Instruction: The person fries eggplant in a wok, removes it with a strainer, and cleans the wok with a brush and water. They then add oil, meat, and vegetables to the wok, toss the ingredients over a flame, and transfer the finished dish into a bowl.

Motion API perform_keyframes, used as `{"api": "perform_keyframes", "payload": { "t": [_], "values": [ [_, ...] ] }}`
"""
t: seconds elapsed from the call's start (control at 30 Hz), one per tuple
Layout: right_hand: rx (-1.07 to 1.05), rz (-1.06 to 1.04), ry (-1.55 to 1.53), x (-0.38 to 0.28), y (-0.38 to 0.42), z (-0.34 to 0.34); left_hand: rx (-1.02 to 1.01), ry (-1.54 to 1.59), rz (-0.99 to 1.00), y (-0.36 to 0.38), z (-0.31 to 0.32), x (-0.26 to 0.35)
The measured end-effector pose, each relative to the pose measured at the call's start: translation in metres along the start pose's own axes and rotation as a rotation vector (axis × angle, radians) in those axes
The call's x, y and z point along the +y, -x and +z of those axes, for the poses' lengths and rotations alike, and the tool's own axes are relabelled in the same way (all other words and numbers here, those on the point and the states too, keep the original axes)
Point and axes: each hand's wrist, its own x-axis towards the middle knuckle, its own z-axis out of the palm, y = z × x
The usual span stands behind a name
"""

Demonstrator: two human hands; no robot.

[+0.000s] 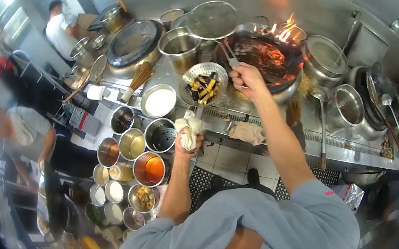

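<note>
My right hand point(248, 81) is closed round the forked handle of a round mesh strainer point(212, 18), which is held up at the left rim of a wok point(260, 56) of dark, glossy liquid. Lower down, my left hand point(190, 143) grips a bunched white cloth point(189, 125). The cloth appears wrapped round the handle of a perforated metal skimmer point(191, 73). Fried-looking eggplant pieces point(205, 88), purple and yellow, lie in that skimmer. It sits beside a deep steel pot point(178, 45), left of the wok.
Flames point(290, 32) rise at the wok's back edge. A ladle point(321, 99) and lidded pot point(325, 56) stand right. Several containers, including one of orange liquid point(149, 169), crowd my left. A folded cloth point(246, 133) lies on the front edge. Two people point(61, 27) are at left.
</note>
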Motion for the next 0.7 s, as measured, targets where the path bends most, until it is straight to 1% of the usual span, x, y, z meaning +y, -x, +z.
{"api": "perform_keyframes", "payload": {
  "t": [0.03,0.07,0.13,0.17,0.2,0.3,0.37,0.4,0.43,0.47,0.5,0.53,0.57,0.6,0.63,0.67,0.7],
  "values": [
    [-0.001,0.019,0.012,0.013,-0.019,0.016,0.087,-0.047,0.044,0.005,-0.005,-0.006],
    [-0.002,0.037,0.025,0.026,-0.038,0.030,0.130,-0.097,0.062,0.007,-0.013,-0.011],
    [0.012,0.120,0.001,0.047,-0.069,0.055,0.268,-0.166,0.154,0.005,-0.021,-0.023],
    [0.023,0.154,-0.030,0.056,-0.081,0.064,0.319,-0.202,0.153,0.006,-0.020,-0.027],
    [0.011,0.169,-0.054,0.064,-0.091,0.070,0.264,-0.231,0.125,0.005,-0.024,-0.029],
    [-0.054,0.230,-0.113,0.080,-0.084,0.065,0.331,-0.146,0.188,-0.004,-0.039,-0.041],
    [-0.370,0.443,-0.008,0.083,-0.050,0.036,0.355,-0.235,0.139,-0.008,-0.039,-0.037],
    [-0.391,0.386,0.279,0.084,-0.016,0.026,0.366,-0.255,0.150,-0.008,-0.036,-0.036],
    [-0.529,0.418,0.397,0.097,0.013,-0.007,0.467,-0.339,0.134,-0.007,-0.026,-0.031],
    [-0.584,0.660,0.444,0.099,0.046,-0.032,0.575,-0.424,0.113,-0.002,-0.020,-0.025],
    [-0.675,0.798,0.590,0.138,0.058,-0.091,0.646,-0.556,0.155,0.002,-0.023,-0.020],
    [-0.701,0.806,0.759,0.145,0.085,-0.126,0.721,-0.717,0.165,0.013,-0.028,-0.014],
    [-0.615,0.675,1.246,0.176,0.104,-0.176,0.771,-0.864,0.247,0.032,0.011,-0.015],
    [-0.445,0.418,1.746,0.193,0.129,-0.206,0.832,-1.026,0.288,0.050,0.028,-0.014],
    [-0.343,0.419,1.833,0.211,0.149,-0.250,0.910,-0.885,0.452,0.061,0.048,-0.027],
    [-0.236,0.428,1.918,0.229,0.164,-0.290,0.903,-0.772,0.454,0.075,0.058,-0.035],
    [-0.191,0.447,1.886,0.242,0.167,-0.318,0.743,-0.597,0.491,0.085,0.055,-0.046]
  ]
}}
